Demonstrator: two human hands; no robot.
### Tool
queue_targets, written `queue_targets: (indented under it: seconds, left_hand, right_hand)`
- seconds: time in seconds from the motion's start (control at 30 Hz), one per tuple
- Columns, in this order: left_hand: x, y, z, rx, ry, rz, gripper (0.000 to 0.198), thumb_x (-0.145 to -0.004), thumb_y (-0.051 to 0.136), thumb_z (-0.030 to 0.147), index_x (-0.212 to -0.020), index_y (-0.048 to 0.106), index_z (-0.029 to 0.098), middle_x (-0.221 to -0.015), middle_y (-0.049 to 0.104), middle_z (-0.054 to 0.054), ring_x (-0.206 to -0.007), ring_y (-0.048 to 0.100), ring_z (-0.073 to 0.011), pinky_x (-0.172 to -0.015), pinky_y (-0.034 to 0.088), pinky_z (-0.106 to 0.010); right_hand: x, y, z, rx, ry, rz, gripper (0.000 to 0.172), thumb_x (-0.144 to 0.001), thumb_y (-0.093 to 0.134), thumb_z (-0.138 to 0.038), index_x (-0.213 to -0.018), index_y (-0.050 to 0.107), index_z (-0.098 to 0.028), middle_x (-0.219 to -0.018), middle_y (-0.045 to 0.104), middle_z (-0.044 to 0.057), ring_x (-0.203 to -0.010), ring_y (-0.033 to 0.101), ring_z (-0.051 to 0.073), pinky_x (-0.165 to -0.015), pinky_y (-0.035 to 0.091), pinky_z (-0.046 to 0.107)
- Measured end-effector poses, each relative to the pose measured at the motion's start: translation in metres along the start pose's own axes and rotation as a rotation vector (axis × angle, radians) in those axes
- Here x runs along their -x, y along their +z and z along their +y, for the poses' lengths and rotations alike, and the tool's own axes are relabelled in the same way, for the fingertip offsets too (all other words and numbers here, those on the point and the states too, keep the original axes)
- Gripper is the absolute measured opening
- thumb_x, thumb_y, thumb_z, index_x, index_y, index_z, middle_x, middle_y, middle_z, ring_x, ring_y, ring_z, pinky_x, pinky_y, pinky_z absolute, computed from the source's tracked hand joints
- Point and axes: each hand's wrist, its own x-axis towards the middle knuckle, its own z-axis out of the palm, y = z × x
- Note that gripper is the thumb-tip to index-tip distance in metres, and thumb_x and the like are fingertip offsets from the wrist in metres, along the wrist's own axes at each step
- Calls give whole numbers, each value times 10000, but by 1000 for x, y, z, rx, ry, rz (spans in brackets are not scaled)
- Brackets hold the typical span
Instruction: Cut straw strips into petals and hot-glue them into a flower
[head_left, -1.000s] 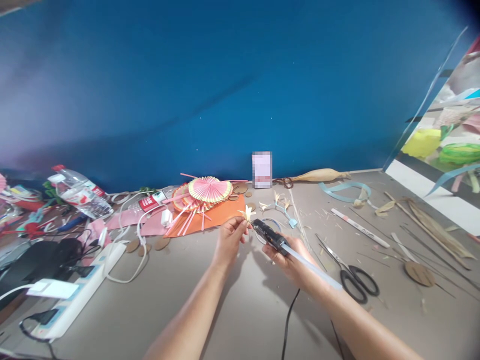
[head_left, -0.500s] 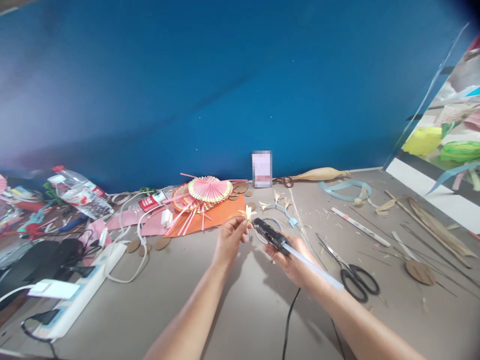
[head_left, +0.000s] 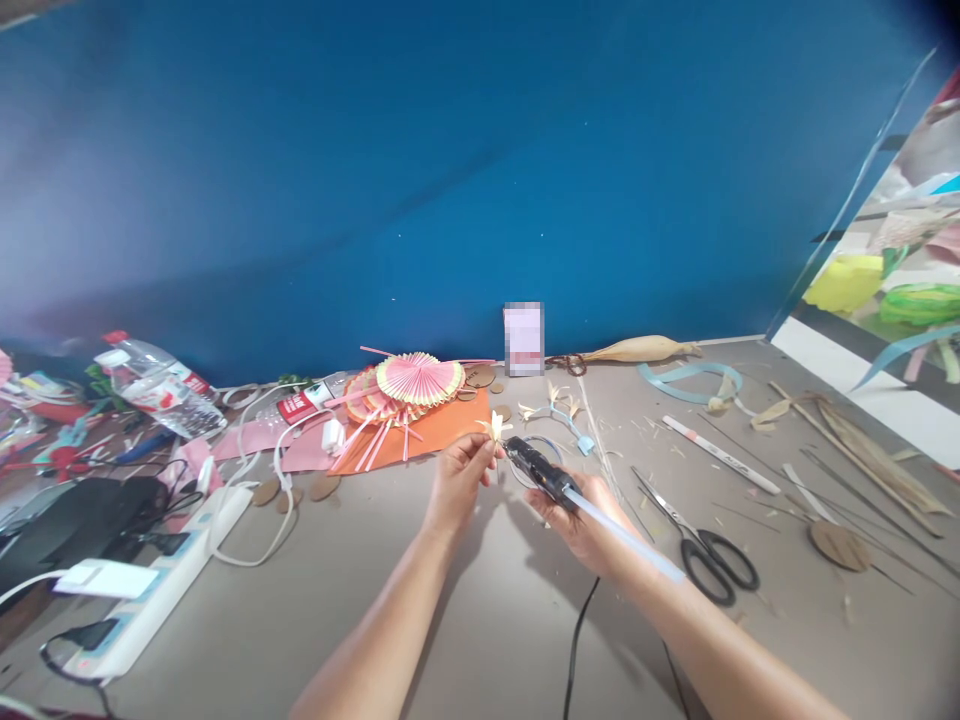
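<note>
Between its thumb and fingers my left hand pinches a small cream flower with pointed petals. My right hand is wrapped round a black hot glue gun. A translucent glue stick sticks out of the gun's back end and lies along my right forearm. The gun's nozzle points at the base of the flower; whether they touch I cannot tell. Behind the gun lies a blue-stemmed sprig with similar cream flowers.
Black-handled scissors, a white pen and a brown disc lie to the right. Pink paper fans rest on orange paper. A power strip and plastic bottles are at left. A blue wall stands behind.
Almost nothing differs. Both hands keep their hold on the flower and the glue gun, and the gun has shifted very slightly.
</note>
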Motion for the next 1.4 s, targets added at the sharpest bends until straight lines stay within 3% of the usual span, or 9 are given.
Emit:
queue_targets:
  seconds: [1.17, 1.4]
  left_hand:
    - [2, 2, 5, -31, 14, -5, 175, -673, 594, 305, -640, 576, 134, -599, 543, 6, -467, 415, -59, -443, 336, -181]
    - [-3, -4, -1, 46, -34, 73, 200, -661, 612, 337, -661, 582, 139, -625, 552, 0, -506, 429, -63, -439, 327, -169]
  right_hand:
    - [1, -2, -5, 27, 13, 21, 358, -782, 403, -509, -621, 422, -190, -543, 428, -28, -491, 356, 104, -463, 277, 212]
    - [1, -3, -3, 57, 1, 33, 318, -786, 416, -482, -652, 442, -195, -542, 461, -29, -484, 398, 111, -454, 297, 216]
